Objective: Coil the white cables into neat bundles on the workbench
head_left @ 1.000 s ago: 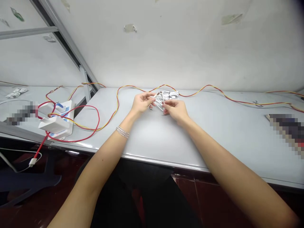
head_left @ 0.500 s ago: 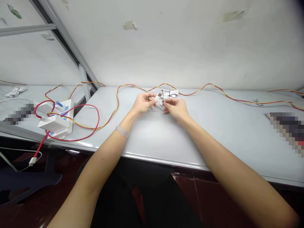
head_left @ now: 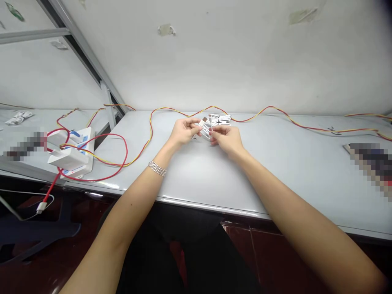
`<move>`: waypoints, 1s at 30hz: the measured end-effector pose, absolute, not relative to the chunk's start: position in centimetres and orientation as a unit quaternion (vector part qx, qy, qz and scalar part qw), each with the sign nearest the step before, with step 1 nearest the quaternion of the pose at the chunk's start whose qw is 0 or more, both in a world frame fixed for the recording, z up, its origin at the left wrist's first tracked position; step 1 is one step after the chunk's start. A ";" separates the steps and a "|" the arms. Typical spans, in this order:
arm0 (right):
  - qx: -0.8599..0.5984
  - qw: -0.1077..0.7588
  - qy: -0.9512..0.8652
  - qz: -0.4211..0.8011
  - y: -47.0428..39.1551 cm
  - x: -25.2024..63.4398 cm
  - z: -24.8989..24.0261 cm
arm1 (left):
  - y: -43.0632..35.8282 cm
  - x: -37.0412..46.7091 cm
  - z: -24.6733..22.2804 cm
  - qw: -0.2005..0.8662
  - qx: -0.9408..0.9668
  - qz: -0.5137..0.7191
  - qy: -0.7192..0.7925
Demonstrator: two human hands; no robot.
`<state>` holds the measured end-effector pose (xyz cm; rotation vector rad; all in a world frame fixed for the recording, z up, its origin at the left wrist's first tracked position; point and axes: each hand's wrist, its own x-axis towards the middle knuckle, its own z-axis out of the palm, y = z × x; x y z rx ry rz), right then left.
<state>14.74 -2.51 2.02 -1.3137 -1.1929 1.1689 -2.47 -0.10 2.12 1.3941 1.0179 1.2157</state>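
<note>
Between its thumb and fingers, my left hand (head_left: 184, 132) pinches a white cable plug (head_left: 202, 122) with a brownish end. My right hand (head_left: 226, 139) grips a slim white cable connector (head_left: 210, 121), which stands nearly upright just right of the other plug. Loops of white cable hang between the two hands. Right behind my right fingers lies a bundled white cable (head_left: 222, 119) with a dark tie, near the back of the grey table (head_left: 199, 175). A silvery bracelet (head_left: 157, 168) is on my left wrist.
At left, a white power strip (head_left: 89, 153) carries white adapters (head_left: 71, 158) and looped red and yellow wires (head_left: 125, 153). The wires run along the wall. Another white cable bundle (head_left: 18, 118) lies far left. A blurred flat object (head_left: 372, 163) is at right.
The plug in my left hand has tilted slightly more upright. Both hands keep their hold in nearly the same place, and the view has shifted a little.
</note>
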 end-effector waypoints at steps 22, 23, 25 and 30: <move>-0.540 0.490 -0.493 0.475 -2.4 14.8 2.0 | -0.4 -2.5 2.4 0.487 0.570 0.505 0.428; -0.541 0.489 -0.493 0.474 -2.5 14.8 2.0 | -0.5 -2.5 2.4 0.490 0.567 0.505 0.427; -0.544 0.485 -0.495 0.473 -2.5 14.7 2.0 | -0.5 -2.5 2.5 0.496 0.561 0.508 0.425; -0.543 0.482 -0.496 0.476 -2.4 14.7 1.9 | -0.4 -2.5 2.4 0.494 0.554 0.512 0.432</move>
